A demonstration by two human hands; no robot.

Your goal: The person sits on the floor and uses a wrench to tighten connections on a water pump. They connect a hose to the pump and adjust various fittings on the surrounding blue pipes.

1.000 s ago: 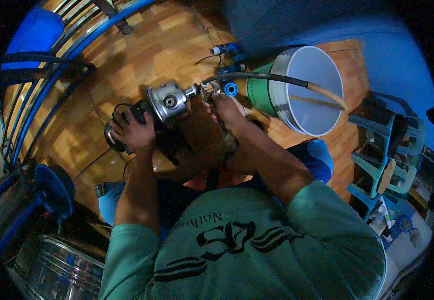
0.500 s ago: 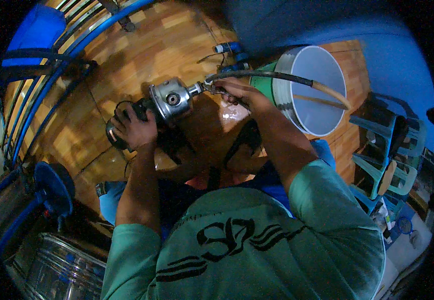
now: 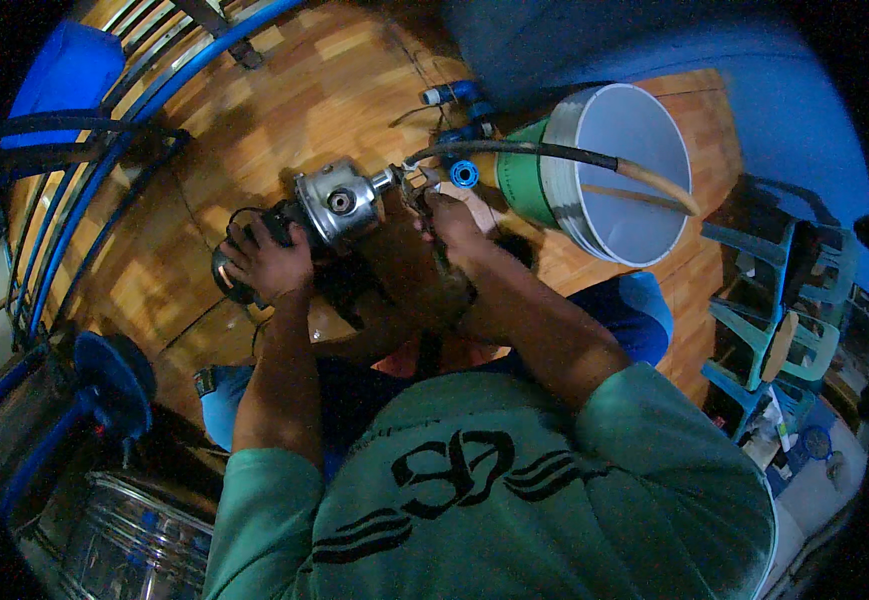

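One hand (image 3: 268, 264), the left, is clasping a silver-and-black machine (image 3: 339, 203); the right hand (image 3: 454, 222) is gripping a metal tool (image 3: 415, 190) beside it.

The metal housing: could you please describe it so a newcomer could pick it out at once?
From the big white-and-green bucket on the right, look left past the right hand. The left hand lies over a black part, and the metal housing adjoins its end nearer the right hand. Unlike that dull neighbour, it is shiny silver, with a round port.
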